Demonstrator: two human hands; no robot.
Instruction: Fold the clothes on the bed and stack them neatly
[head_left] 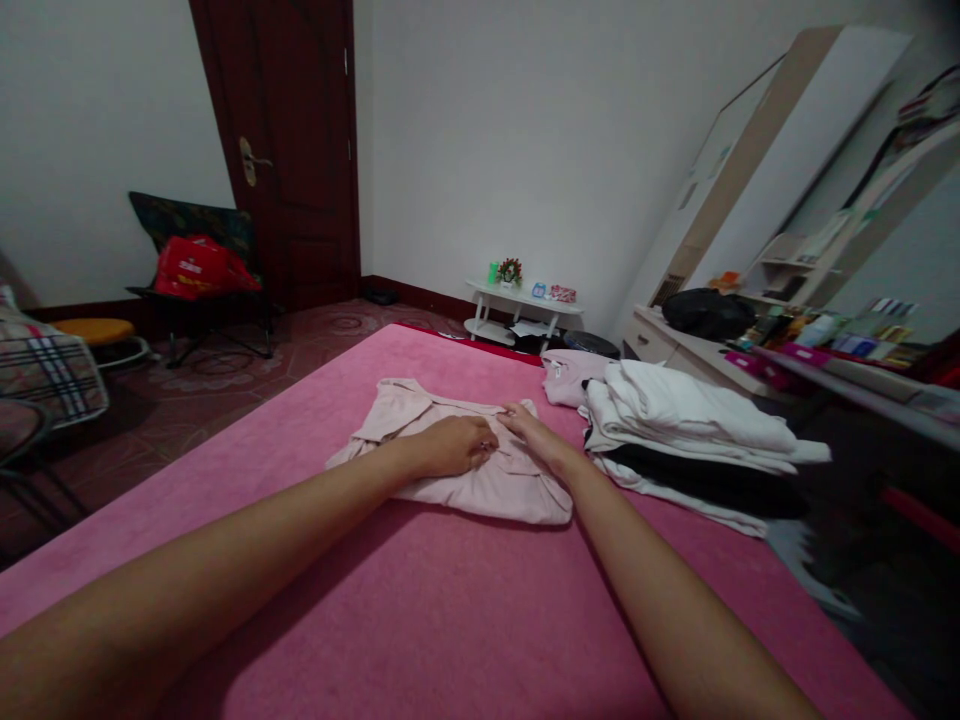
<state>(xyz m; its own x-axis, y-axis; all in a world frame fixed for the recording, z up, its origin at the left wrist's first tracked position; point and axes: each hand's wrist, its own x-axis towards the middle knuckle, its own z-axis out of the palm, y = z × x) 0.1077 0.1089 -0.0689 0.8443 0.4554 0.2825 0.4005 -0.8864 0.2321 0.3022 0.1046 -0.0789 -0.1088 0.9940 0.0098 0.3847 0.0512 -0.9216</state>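
Observation:
A pale pink garment lies partly folded on the pink bed cover in front of me. My left hand rests on its middle with the fingers curled into the cloth, pinching a fold. My right hand lies flat on the garment just to the right, fingers stretched towards the far edge. The two hands almost touch.
A stack of folded white and black clothes sits on the bed to the right, with a pink folded piece behind it. Beyond the bed are a small white table, a dark door, a chair with a red bag and a cluttered desk.

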